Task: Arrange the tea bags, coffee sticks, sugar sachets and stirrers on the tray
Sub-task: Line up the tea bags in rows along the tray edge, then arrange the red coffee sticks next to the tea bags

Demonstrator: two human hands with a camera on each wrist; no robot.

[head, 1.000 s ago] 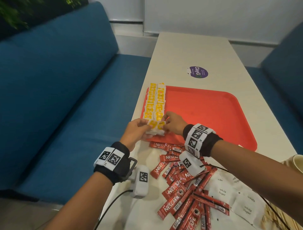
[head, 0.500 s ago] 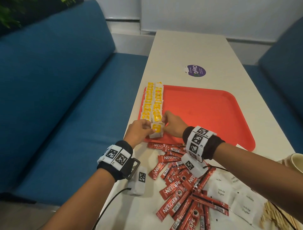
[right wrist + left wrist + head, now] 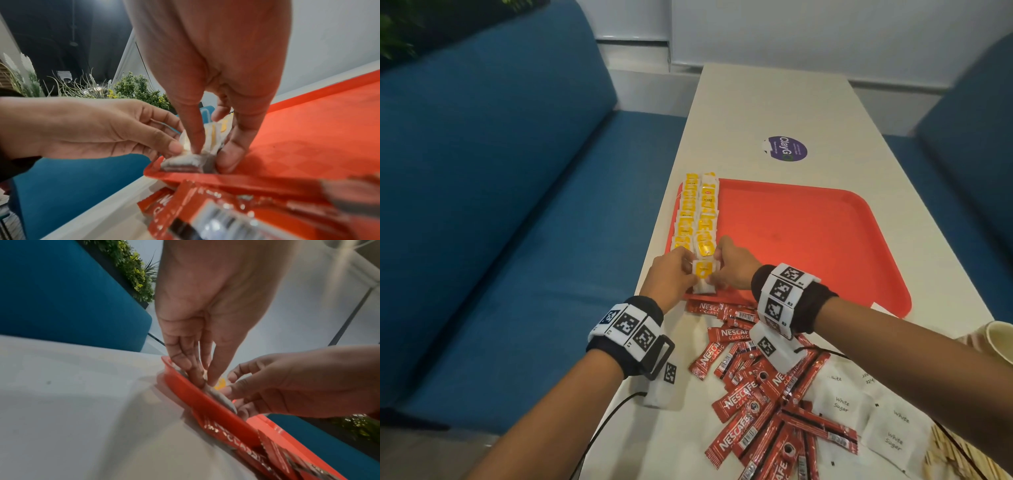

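Between both hands (image 3: 700, 274), nearest tea bag (image 3: 703, 269)

Both forearms are showing bare; each wrist is wearing a black band (image 3: 640, 337) wrapped in white blocks with black square markers (image 3: 784, 294), thin black cables (image 3: 599, 435) trailing beneath.

A: Where are the hands?
B: Both forearms reach forward. Left hand (image 3: 671, 274) and right hand (image 3: 734, 265) sit close together.
A: Fingers?
B: Extended downward, thumbs and fingertips pinching between them.
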